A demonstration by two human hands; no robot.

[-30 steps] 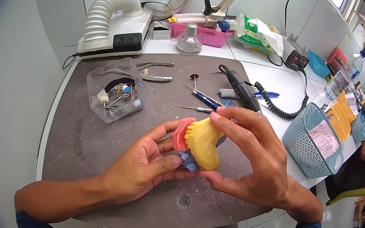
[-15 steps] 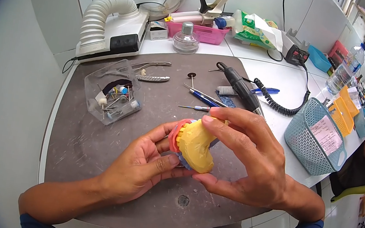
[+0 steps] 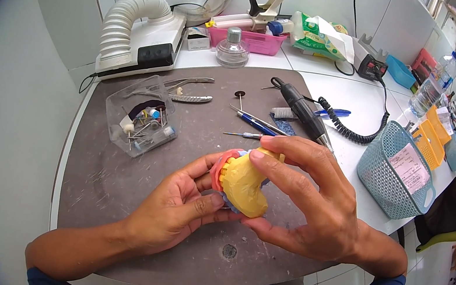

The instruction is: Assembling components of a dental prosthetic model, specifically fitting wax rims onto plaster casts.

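Dental cast (image 3: 245,187), right fingers (image 3: 289,176) arched

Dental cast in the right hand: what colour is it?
The dental cast is yellow, clearest in the head view.

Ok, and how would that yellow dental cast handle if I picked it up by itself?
The yellow dental cast looks stiff: it shows no visible give where the right hand grips it. Its small teeth may chip if knocked, as they stand out narrowly along the edge. Its curved outline might make it rock if stood on edge.
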